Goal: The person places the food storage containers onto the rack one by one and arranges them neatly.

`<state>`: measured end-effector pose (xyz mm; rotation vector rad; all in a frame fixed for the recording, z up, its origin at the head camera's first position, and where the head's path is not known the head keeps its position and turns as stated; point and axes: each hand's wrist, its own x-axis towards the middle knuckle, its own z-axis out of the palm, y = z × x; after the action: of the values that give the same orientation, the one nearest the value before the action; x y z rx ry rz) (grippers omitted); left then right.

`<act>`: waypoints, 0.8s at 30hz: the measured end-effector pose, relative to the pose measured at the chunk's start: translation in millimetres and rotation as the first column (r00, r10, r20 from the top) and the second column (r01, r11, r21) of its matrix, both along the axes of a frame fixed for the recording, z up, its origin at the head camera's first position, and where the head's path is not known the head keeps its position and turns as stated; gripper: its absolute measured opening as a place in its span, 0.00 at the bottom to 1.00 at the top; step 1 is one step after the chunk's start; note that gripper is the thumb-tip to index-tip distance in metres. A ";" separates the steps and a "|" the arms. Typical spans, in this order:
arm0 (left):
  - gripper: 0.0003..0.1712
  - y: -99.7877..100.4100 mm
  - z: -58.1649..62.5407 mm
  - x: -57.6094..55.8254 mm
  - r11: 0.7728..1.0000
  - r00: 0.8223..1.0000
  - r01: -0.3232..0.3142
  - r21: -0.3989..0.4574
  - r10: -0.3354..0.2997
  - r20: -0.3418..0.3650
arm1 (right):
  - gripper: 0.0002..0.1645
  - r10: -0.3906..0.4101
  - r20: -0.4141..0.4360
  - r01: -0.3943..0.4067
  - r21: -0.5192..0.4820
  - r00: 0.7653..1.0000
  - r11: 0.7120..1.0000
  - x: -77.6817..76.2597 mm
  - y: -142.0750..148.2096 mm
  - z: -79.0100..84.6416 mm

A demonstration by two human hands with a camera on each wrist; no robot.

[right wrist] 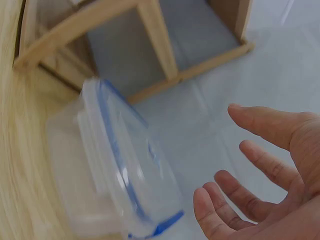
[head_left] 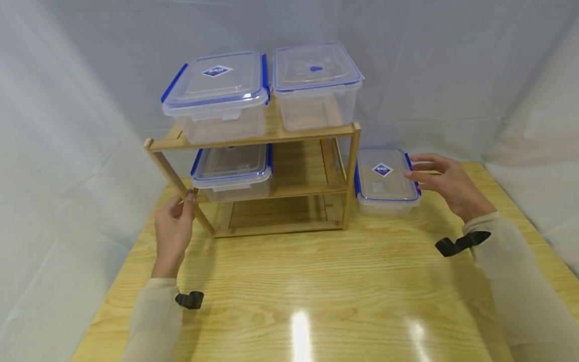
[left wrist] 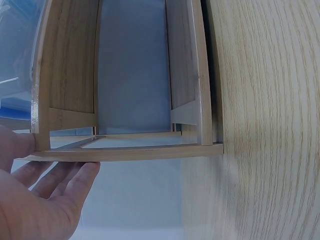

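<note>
My left hand point(head_left: 174, 229) grips the front left post of a wooden three-tier rack point(head_left: 304, 163). In the left wrist view its thumb lies on one side of the post and the fingers point(left wrist: 80, 182) on the other. On the table right of the rack sits a clear lidded food container point(head_left: 388, 182) with blue clips. My right hand point(head_left: 454, 190) is beside that container's right edge, fingers spread and loosely bent. The right wrist view shows the hand's palm and fingertips apart from the container point(right wrist: 107, 165), with nothing between them.
Two larger clear containers, a left one point(head_left: 221, 95) and a right one point(head_left: 316, 85), stand on the top tier. Another lidded container point(head_left: 235, 173) sits at the left of the middle tier. Pale sheeting point(head_left: 429, 60) hangs behind the wooden table point(head_left: 271, 281).
</note>
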<state>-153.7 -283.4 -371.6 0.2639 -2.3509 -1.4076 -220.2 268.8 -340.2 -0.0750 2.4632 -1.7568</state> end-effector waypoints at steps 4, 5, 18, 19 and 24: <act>0.28 0.0 -0.1 0.0 1.000 1.000 -0.002 0.002 0.002 0.000 | 0.41 0.006 0.010 -0.006 0.051 1.000 0.999 -7.5 7.4 -7.8; 0.28 0.1 0.0 0.1 1.000 1.000 -0.003 0.004 0.003 0.000 | 0.42 0.007 0.012 -0.008 0.061 1.000 0.998 -8.9 8.6 -9.1; 0.28 0.7 1.4 0.5 1.000 1.000 -0.003 0.031 0.003 0.009 | 0.50 0.015 0.064 -0.019 0.070 0.998 0.997 -28.4 22.9 -26.0; 0.28 0.6 1.3 0.3 1.000 1.000 -0.002 0.029 0.002 0.010 | 0.51 0.013 0.072 -0.018 0.065 0.997 0.998 -29.7 23.8 -27.8; 0.28 0.3 1.3 -0.3 1.000 1.000 -0.002 0.022 0.002 0.018 | 0.50 0.001 0.095 -0.007 0.063 0.995 0.998 -36.6 27.8 -38.6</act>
<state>-154.0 -283.1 -370.3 0.2861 -2.3504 -1.4365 -256.8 296.5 -378.8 0.0087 2.4465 -1.6400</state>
